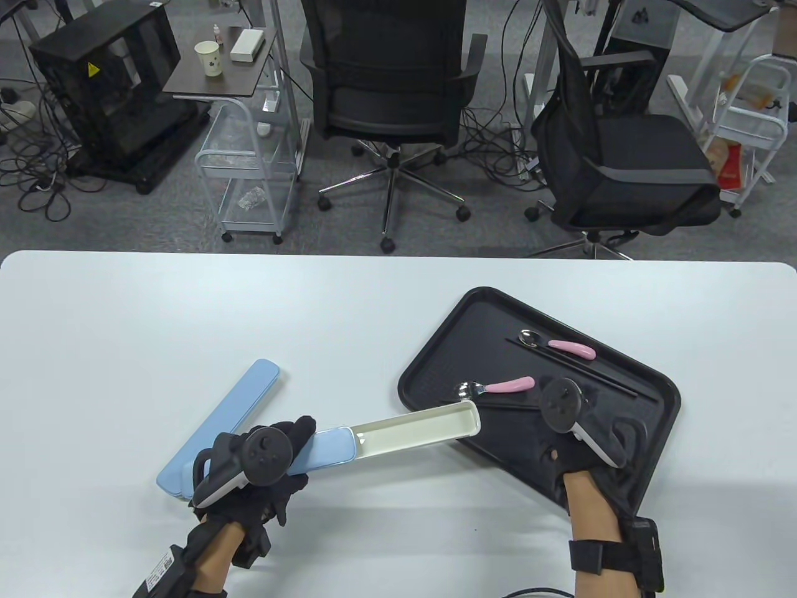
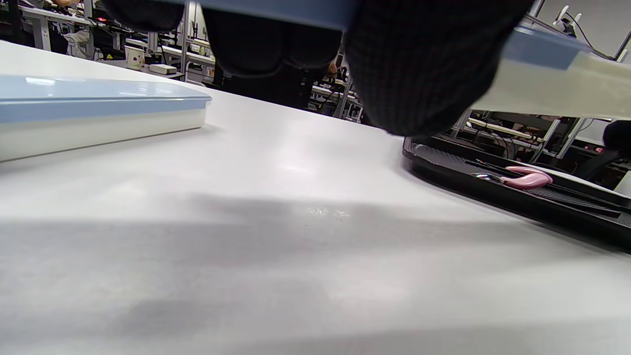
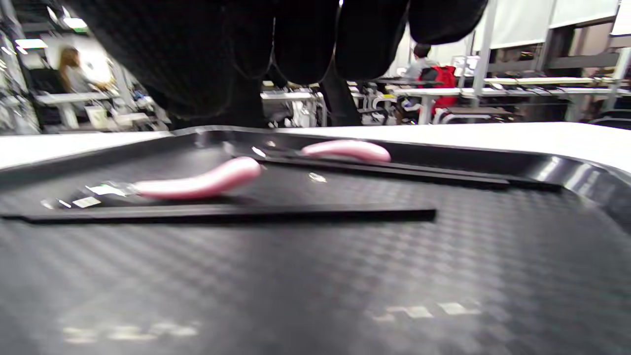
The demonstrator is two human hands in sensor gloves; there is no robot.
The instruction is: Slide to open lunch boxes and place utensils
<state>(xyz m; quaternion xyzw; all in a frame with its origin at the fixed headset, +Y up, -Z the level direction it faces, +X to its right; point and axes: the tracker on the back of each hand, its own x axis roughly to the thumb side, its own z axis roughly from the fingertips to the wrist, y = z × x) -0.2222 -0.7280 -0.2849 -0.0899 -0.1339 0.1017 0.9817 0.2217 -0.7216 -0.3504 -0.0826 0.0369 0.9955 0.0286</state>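
Holding the slid-open lunch box point(image 1: 398, 436), left hand point(image 1: 261, 461); tray point(image 1: 647, 423) carries spoons.

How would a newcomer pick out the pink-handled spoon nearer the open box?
Find the black plastic tray on the table's right. Two pink-handled metal spoons lie in it; this nearer spoon lies by the slid-open cream box, just ahead of the right hand, unlike the far spoon.

White table point(image 1: 187, 324) - black tray point(image 1: 647, 436), prob. closed blue box point(image 1: 218, 423)

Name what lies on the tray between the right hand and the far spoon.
In the table view, the near spoon and black chopsticks lie on the tray between the right hand and the far spoon.
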